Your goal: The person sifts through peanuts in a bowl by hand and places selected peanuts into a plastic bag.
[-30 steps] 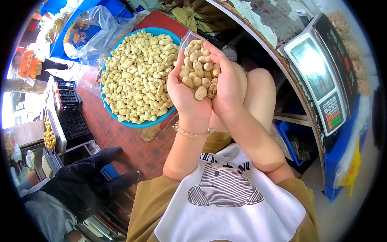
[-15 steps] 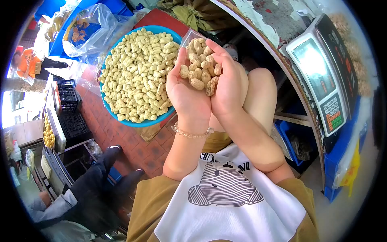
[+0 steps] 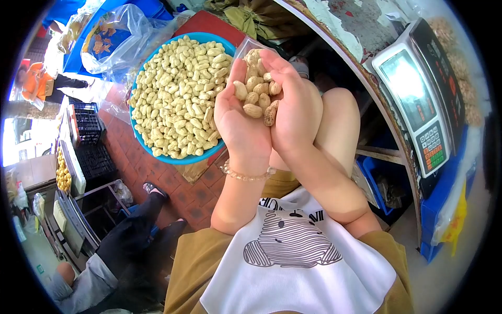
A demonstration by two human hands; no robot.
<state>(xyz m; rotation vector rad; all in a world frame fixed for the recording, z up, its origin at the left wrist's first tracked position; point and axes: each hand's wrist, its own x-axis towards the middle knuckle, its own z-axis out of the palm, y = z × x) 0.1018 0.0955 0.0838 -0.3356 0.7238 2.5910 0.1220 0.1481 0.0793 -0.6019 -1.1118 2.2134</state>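
My left hand (image 3: 238, 123) and my right hand (image 3: 292, 110) are cupped side by side, wrists nearly together, over my lap. Between the palms lie several unshelled peanuts (image 3: 256, 95), tan and rough. Fingers of both hands curl up around this small heap, and the farthest peanuts reach toward the fingertips. Behind the fingers shows the edge of a clear plastic bag (image 3: 253, 44); the rest of it is hidden. Just left of my left hand stands a wide blue basin (image 3: 137, 137) piled with paler peanuts (image 3: 180, 99).
A digital scale (image 3: 405, 91) stands on the right, on a worn curved-edge table (image 3: 361, 65). Blue crates (image 3: 379, 180) sit beneath. Behind the basin is a plastic-lined blue container (image 3: 78, 55). At lower left a person in dark trousers (image 3: 128, 230) extends legs across the tiled floor (image 3: 180, 201).
Fewer peanuts show in my hands, and the heap sits slightly differently. Both hands have shifted a little left. The person at lower left has moved a leg, and a sandalled foot now shows.
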